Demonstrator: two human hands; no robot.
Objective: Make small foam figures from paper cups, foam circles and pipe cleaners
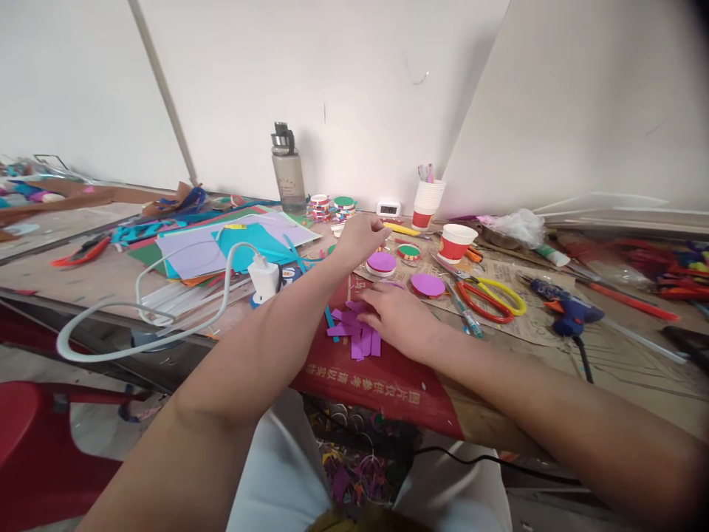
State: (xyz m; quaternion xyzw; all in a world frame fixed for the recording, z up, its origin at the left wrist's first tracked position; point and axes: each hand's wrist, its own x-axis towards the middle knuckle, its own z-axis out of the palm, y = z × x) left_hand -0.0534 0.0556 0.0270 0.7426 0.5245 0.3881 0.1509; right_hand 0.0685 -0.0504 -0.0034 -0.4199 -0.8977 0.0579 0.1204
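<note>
My left hand point(361, 238) reaches over the table, its fingers bent together just behind a small round piece with a purple top point(382, 262). Whatever it may be pinching is hidden. Nearer to me, my right hand point(396, 314) lies low with its fingers stretched out and slightly apart, beside a loose pile of purple strips point(362, 341). A curved purple bit point(392, 284) shows just behind its knuckles. Another purple-topped round piece point(427, 285) lies to the right, and a green-topped one point(408, 252) sits farther back.
Scissors with red and yellow handles point(501, 297), a blue glue gun point(570, 307) and a paper cup point(457, 244) stand or lie at right. At left are coloured sheets point(193, 258), a white charger point(264, 279) with a looping cable, and a bottle point(289, 177) behind.
</note>
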